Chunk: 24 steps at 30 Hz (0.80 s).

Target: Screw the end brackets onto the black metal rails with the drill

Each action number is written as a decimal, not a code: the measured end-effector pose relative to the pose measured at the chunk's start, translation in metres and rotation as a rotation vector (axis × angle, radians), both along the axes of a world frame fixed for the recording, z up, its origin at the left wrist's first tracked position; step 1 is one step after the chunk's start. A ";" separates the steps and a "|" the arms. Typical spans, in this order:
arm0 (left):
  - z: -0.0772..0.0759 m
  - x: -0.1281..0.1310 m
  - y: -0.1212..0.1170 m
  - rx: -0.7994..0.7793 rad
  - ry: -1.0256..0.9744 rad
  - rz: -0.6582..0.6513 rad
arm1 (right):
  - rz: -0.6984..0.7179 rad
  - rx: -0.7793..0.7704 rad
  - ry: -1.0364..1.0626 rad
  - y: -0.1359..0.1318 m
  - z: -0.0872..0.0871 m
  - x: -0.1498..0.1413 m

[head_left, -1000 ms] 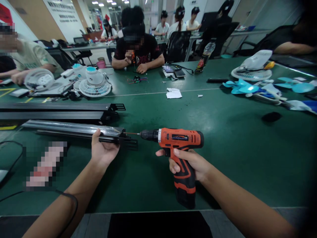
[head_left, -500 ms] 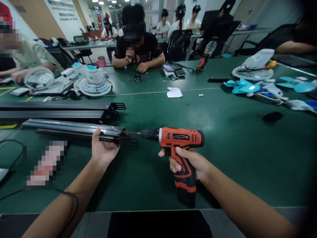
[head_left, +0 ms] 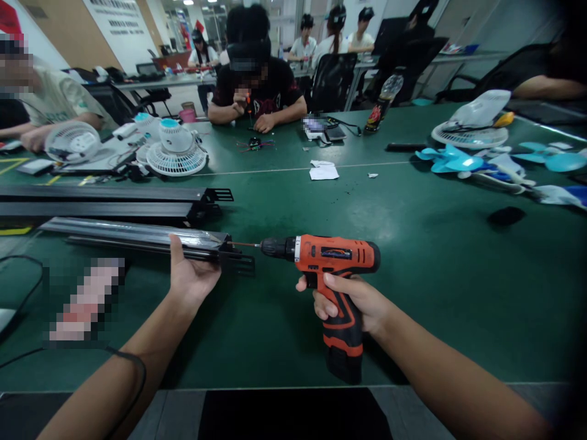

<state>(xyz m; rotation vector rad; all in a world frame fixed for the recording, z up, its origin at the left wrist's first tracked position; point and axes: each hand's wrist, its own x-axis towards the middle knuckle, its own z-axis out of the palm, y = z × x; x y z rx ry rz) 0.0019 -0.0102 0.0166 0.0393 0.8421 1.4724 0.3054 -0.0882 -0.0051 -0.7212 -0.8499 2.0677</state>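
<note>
Head: drill [head_left: 337, 255] near table edge [head_left: 275, 388]

Room beyond the drill [head_left: 338, 253], black bars [head_left: 114, 211] (long ones) at left

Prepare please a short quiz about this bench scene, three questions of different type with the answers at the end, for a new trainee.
1. Multiple choice: What does the right hand hold?
a) a drink bottle
b) a power drill
c) a white fan

2. True or false: The left hand holds a long rail near its end.

3. Fill in the missing word: The thin bit of the power drill points toward the person's ____ side.

Key: 1. b; 2. true; 3. left
</note>
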 end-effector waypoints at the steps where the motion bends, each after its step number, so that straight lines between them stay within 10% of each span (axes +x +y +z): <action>1: 0.001 0.000 0.000 -0.002 -0.002 0.001 | -0.002 0.001 -0.007 0.000 0.000 0.000; 24: 0.000 0.000 0.000 -0.044 0.051 0.036 | -0.010 -0.010 -0.044 -0.001 0.002 -0.002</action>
